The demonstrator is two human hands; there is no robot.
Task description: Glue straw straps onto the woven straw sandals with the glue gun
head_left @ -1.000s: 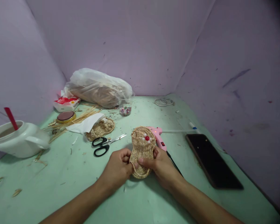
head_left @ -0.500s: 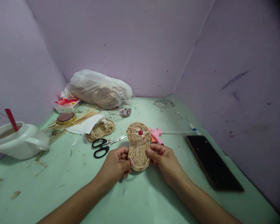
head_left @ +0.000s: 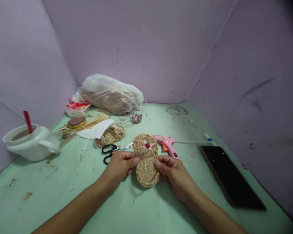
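Note:
Between my two hands is a small woven straw slipper, held up above the table with a red bead and white beads near its top. My left hand pinches its left edge at mid-height. On the opposite edge, my right hand grips it between thumb and fingers. Behind the slipper lies a pink glue gun with a clear glue stick at its back. Black-handled scissors rest beyond my left hand, partly covered by it. A second woven slipper lies further back, partly under white paper.
At left stands a white pot with a red handle in it. A plastic bag, a cup of beads, a round tin and straw strands lie at the back. A phone is at right, near wire rings.
The slipper is lower and tilted a little differently in my hands. My left hand has shifted up along its edge. The whole view has swung slightly left, showing more of the glue gun.

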